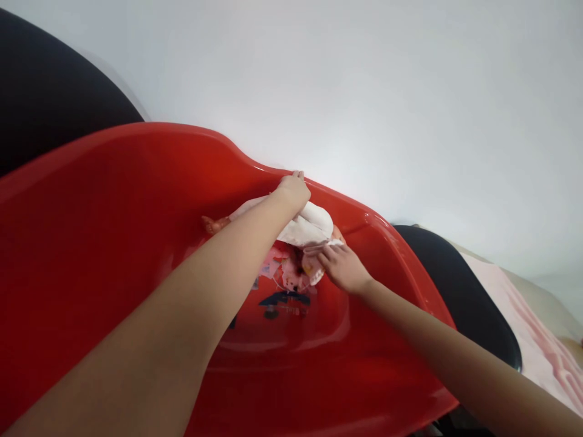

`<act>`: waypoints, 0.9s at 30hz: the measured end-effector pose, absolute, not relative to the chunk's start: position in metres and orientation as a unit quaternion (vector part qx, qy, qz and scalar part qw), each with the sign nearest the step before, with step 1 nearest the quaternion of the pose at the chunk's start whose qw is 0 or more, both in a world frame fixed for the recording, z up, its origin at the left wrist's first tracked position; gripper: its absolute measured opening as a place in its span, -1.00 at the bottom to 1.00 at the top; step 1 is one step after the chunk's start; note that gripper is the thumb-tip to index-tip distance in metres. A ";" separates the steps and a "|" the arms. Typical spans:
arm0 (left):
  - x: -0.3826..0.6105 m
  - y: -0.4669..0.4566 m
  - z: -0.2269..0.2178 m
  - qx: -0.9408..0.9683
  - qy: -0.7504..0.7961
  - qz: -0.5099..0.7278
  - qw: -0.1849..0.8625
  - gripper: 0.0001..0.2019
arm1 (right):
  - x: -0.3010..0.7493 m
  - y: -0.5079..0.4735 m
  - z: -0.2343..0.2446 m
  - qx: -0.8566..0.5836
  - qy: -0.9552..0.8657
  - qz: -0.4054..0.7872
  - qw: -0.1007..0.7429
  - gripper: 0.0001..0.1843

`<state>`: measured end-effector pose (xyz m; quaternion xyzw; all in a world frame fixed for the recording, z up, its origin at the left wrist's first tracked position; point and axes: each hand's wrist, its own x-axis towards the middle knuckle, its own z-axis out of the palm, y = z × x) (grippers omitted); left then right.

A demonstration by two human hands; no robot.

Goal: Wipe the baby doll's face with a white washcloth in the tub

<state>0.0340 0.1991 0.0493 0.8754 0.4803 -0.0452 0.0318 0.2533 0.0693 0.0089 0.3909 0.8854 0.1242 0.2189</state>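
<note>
A doll [314, 221] in white clothing lies on its side in a red plastic chair seat. One bare foot [214, 224] of the doll points left. My left hand [295, 189] is closed over the doll's upper side, close to the seat's back rim; most of its fingers are hidden. With bent fingers, my right hand [342, 264] pinches the edge of the white cloth at the doll's right end. Just below these fingers hangs a small pale piece with a white frilled edge [316, 277], partly covered by the hand.
The red chair [113, 194] has a curved, raised rim and a worn, peeling sticker [286, 297] on its seat. Black chairs [50, 85] stand on both sides. A pink cloth [519, 328] lies at the right, and a white wall [341, 85] rises behind.
</note>
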 end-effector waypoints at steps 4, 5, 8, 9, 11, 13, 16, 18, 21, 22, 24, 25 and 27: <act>0.034 0.198 0.052 0.874 0.481 -0.044 0.049 -0.09 | 0.260 0.073 0.007 0.420 0.870 0.148 0.214 -0.59; 0.033 0.197 0.053 0.874 0.482 -0.040 0.052 -0.10 | 0.260 0.072 0.000 0.417 0.870 0.143 0.221 -0.58; 0.033 0.196 0.053 0.872 0.485 -0.028 0.062 -0.12 | 0.255 0.069 -0.028 0.408 0.873 0.114 0.240 -0.52; 0.033 0.196 0.053 0.871 0.487 -0.028 0.062 -0.12 | 0.252 0.068 -0.036 0.412 0.873 0.103 0.241 -0.51; 0.034 0.197 0.053 0.869 0.490 -0.035 0.059 -0.12 | 0.245 0.068 -0.048 0.427 0.869 0.078 0.236 -0.49; 0.034 0.197 0.053 0.868 0.491 -0.044 0.056 -0.10 | 0.237 0.070 -0.053 0.453 0.860 0.051 0.230 -0.50; 0.035 0.199 0.053 0.870 0.487 -0.053 0.056 -0.09 | 0.229 0.072 -0.052 0.492 0.839 -0.003 0.231 -0.57; 0.036 0.200 0.052 0.869 0.488 -0.056 0.056 -0.08 | 0.229 0.071 -0.051 0.500 0.835 -0.053 0.224 -0.62; 0.036 0.202 0.051 0.868 0.490 -0.047 0.059 -0.08 | 0.233 0.068 -0.055 0.501 0.837 -0.121 0.185 -0.66; 0.036 0.202 0.050 0.869 0.490 -0.043 0.059 -0.08 | 0.235 0.067 -0.056 0.510 0.831 -0.138 0.171 -0.68; 0.038 0.203 0.049 0.869 0.490 -0.039 0.056 -0.08 | 0.236 0.063 -0.054 0.534 0.811 -0.182 0.155 -0.72; 0.038 0.203 0.048 0.869 0.490 -0.042 0.053 -0.08 | 0.236 0.060 -0.049 0.544 0.798 -0.212 0.150 -0.72; 0.041 0.204 0.046 0.870 0.488 -0.054 0.046 -0.07 | 0.233 0.050 -0.030 0.544 0.779 -0.281 0.138 -0.69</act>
